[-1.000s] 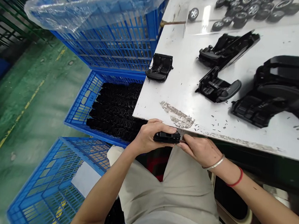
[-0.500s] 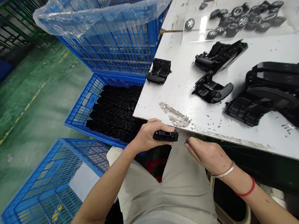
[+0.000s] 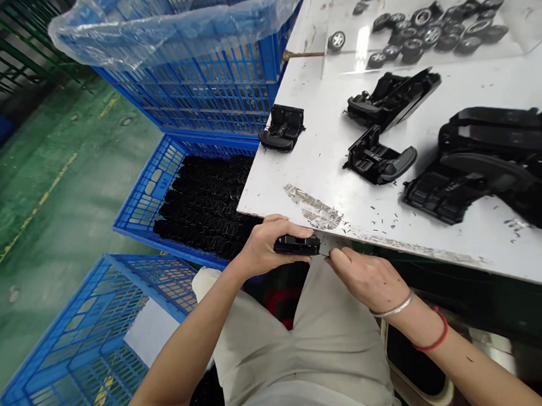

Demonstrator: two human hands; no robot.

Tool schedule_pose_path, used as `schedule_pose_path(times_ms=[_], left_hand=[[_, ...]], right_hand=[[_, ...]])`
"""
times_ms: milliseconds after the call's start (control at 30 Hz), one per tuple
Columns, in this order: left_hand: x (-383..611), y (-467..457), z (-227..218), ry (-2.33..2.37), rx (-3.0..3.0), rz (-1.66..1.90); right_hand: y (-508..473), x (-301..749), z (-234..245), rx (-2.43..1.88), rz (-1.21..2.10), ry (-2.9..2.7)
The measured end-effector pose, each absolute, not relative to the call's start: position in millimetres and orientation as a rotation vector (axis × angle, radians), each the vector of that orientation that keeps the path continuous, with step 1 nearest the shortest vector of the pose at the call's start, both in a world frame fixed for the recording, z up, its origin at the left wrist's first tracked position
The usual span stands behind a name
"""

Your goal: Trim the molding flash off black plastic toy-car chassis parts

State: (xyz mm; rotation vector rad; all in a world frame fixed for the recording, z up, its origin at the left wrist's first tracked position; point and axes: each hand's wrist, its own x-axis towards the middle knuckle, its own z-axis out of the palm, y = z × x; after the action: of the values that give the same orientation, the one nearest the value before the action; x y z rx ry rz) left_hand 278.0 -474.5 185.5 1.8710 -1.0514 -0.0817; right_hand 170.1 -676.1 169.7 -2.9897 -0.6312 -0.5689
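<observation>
Black plastic part (image 3: 296,245) sits gripped in my left hand (image 3: 267,248), just off the front edge of the surface (image 3: 320,169), held low so its end faces my right hand (image 3: 363,278), whose fingertips (image 3: 335,257) pinch narrowly beside it; on what, I can't tell. Similar parts (image 3: 284,128) lie on the surface, more fill the blue crate (image 3: 148,187) left of it, and black flecks (image 3: 382,221) lie scattered about. No writing reads clearly.

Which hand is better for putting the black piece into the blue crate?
Probably the left hand: its fingers already hold the black piece, and the blue crate is on that side. The right hand is only beside the piece's end.
</observation>
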Motion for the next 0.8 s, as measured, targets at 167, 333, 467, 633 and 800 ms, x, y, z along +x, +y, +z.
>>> schedule_pose_path(times_ms=[167,333,467,633,800], left_hand=[[279.4,-474.8,186.8,-1.066,1.878,-0.081],[278.8,-474.5,187.0,-1.041,1.887,-0.121],[277.1,-473.1,185.9,-1.013,1.892,-0.111],[266.7,-473.8,186.7,-0.983,1.935,-0.028],[231.8,-476.3,191.9,-0.960,2.031,0.246]], right_hand=[[-671.7,172.5,165.9,-3.006,-0.489,-0.579],[-664.2,170.5,161.3,-2.869,-0.310,-0.404],[-662.8,163.4,162.5,-2.498,-0.178,-0.130],[-658.3,158.4,180.1,-2.056,0.041,0.111],[-637.6,161.8,190.6,-1.620,0.145,0.247]])
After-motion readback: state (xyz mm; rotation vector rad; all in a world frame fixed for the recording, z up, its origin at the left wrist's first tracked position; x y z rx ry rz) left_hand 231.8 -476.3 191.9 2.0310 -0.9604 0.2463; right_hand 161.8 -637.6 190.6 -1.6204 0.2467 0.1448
